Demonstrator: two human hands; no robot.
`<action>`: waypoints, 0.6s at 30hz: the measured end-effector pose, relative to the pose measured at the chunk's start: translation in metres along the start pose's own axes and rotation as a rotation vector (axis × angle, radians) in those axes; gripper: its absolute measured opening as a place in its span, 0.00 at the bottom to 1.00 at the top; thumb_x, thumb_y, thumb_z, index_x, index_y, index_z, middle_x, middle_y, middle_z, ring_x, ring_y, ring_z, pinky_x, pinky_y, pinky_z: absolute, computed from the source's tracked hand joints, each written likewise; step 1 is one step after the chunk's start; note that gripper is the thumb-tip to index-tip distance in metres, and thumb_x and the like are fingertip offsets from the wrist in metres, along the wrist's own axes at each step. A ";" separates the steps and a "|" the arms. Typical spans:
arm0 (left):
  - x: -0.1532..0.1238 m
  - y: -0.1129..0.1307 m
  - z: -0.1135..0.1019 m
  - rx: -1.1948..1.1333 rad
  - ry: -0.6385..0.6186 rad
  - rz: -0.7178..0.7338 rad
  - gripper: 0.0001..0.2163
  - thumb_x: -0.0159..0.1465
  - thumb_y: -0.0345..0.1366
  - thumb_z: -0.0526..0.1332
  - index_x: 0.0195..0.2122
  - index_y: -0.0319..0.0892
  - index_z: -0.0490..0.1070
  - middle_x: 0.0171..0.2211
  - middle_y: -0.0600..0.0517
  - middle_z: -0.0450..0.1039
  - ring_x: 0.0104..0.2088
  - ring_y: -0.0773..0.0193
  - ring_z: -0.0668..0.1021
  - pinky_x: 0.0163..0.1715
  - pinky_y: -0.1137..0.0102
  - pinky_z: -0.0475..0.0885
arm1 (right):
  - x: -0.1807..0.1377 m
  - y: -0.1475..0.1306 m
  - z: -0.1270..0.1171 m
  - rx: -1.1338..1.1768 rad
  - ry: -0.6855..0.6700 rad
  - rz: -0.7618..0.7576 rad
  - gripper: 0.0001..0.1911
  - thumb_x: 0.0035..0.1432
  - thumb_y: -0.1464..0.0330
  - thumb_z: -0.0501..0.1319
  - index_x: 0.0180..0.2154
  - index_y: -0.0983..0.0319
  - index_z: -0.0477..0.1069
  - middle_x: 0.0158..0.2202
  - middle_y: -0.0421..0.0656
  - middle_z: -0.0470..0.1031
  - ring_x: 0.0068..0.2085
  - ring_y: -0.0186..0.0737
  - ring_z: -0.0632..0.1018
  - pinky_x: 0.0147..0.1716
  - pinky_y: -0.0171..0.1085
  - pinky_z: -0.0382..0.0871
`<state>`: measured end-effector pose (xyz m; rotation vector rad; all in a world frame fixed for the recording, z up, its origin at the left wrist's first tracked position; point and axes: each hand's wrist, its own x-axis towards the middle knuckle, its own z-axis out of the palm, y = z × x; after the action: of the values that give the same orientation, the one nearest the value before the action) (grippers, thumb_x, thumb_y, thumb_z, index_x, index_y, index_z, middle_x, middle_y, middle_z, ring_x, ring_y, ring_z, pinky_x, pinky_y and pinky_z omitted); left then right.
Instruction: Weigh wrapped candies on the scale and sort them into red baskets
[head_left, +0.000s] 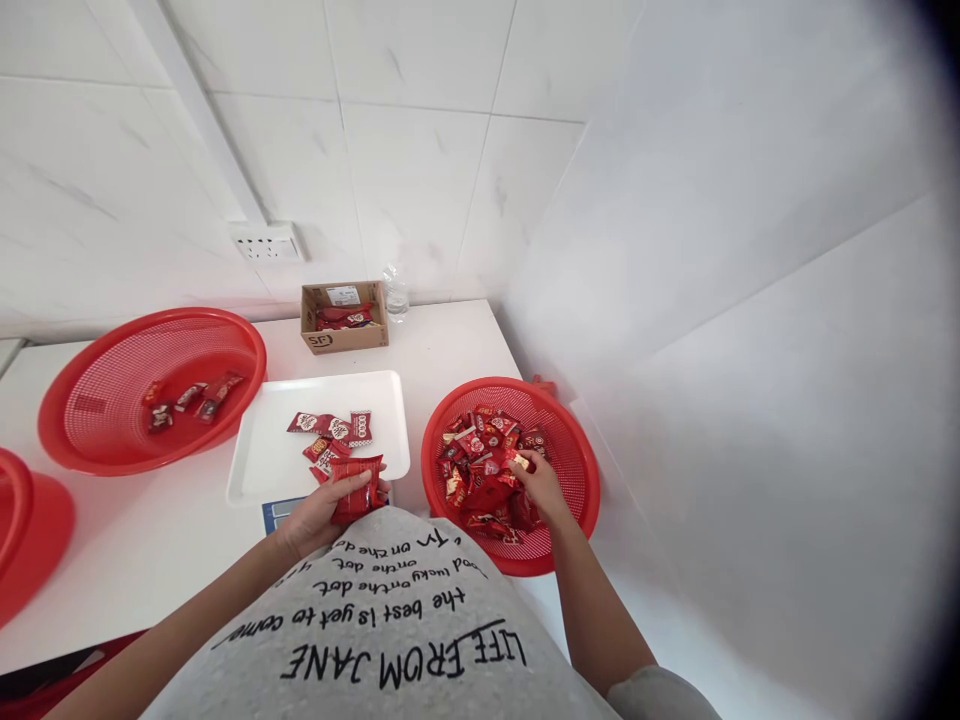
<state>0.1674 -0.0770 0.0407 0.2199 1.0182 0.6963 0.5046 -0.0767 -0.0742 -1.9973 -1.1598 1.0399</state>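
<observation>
Left hand (315, 515), one pouch (358, 487); right hand (538, 482), one packet (517, 460); three baskets (589, 470) (150, 322) (19, 500)

This looks like a small packing or sorting station in a plain tiled room, not a home kitchen. White marble-look wall tiles (420, 170) meet in a corner behind a bare white surface (450, 340), and there is a socket (266, 242) on the wall. On and about the surface are a scale (262, 450) with a white tray, red mesh baskets (150, 316) of red snack packets (480, 470), and at the far edge an open cardboard box (330, 340) beside a bottle (395, 292).
</observation>
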 end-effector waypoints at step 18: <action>0.003 -0.003 -0.010 -0.010 0.048 0.028 0.10 0.54 0.34 0.63 0.37 0.38 0.71 0.30 0.48 0.75 0.30 0.62 0.77 0.32 0.69 0.72 | 0.000 -0.050 0.003 0.469 0.028 0.123 0.18 0.43 0.57 0.64 0.36 0.58 0.72 0.38 0.41 0.75 0.41 0.41 0.74 0.40 0.37 0.68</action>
<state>0.1614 -0.0785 0.0320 0.2099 1.0588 0.7352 0.4808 -0.0540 -0.0358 -1.7139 -0.7007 1.2114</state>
